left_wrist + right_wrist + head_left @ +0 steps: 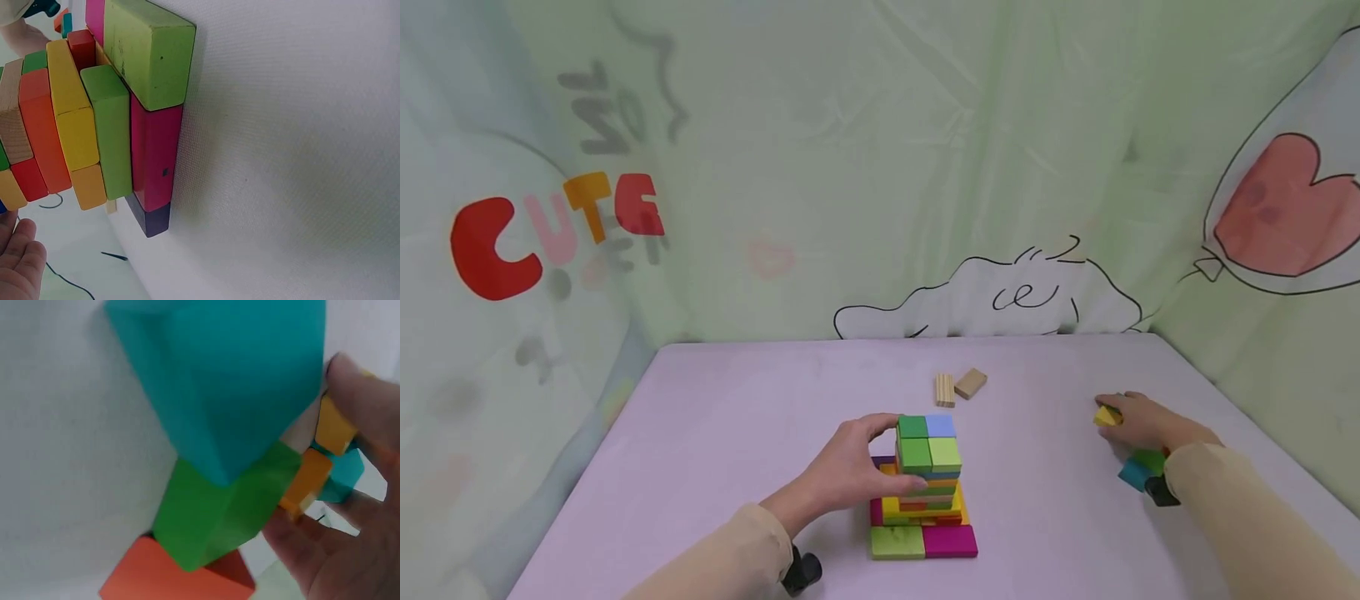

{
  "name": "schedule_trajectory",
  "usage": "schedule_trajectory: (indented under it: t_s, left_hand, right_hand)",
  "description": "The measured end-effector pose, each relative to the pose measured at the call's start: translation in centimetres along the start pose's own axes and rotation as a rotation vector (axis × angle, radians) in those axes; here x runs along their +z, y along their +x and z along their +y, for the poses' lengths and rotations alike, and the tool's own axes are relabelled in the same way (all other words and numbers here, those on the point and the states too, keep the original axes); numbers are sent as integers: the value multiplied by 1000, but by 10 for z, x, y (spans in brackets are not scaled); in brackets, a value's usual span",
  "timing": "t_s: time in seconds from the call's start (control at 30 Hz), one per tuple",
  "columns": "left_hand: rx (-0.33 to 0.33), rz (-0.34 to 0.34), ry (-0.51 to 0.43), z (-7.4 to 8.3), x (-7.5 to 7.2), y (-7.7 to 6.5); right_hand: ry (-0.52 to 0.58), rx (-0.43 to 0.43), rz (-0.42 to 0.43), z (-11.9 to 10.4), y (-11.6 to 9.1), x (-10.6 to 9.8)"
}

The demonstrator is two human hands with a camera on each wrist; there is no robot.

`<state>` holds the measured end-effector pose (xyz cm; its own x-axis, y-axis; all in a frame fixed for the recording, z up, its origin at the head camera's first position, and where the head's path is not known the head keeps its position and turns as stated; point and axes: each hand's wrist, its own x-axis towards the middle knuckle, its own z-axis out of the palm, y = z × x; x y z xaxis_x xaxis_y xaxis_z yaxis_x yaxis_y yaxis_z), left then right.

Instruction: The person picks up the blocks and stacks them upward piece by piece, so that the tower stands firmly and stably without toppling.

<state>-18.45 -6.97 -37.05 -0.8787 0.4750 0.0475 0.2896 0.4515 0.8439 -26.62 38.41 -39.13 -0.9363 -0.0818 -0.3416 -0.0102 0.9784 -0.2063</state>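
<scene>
A stacked tower of coloured wooden blocks (928, 454) stands on the table, its wider base showing green and magenta blocks. My left hand (850, 471) is around its left side, thumb across the front and fingers towards the back. In the left wrist view, the fingertips (22, 247) are right at the tower's back edge. Out to the right, my right hand (1150, 421) pinches a yellow block (1107, 416) between thumb and fingers. The right wrist view shows an orange block (306, 481) and a small teal block (344, 475) between or behind those fingers.
Under the right wrist lie a blue-teal block (1135, 473), a green block (219, 509) and a red-orange block (175, 575). Two plain wood pieces, one ridged (944, 390) and one smooth (972, 383), lie behind the tower. A printed curtain (850, 167) surrounds the pale table (737, 400).
</scene>
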Motion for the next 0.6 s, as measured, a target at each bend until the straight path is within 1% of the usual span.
schedule_trajectory:
  t_s: [0.13,0.37,0.5,0.6]
  left_hand:
    - [7,3,7,0,-1,0]
    - [17,-3,-1,-1,-1,1]
    - [11,-2,-1,0,0,0]
    - [9,0,-1,0,1,0]
  right_hand:
    - [-45,-73,25,-15,-7,2]
    - [-92,-179,37,-45,-28,17]
    - [-115,-224,69,-53,-36,23]
    - [-103,-251,116,-55,-40,25]
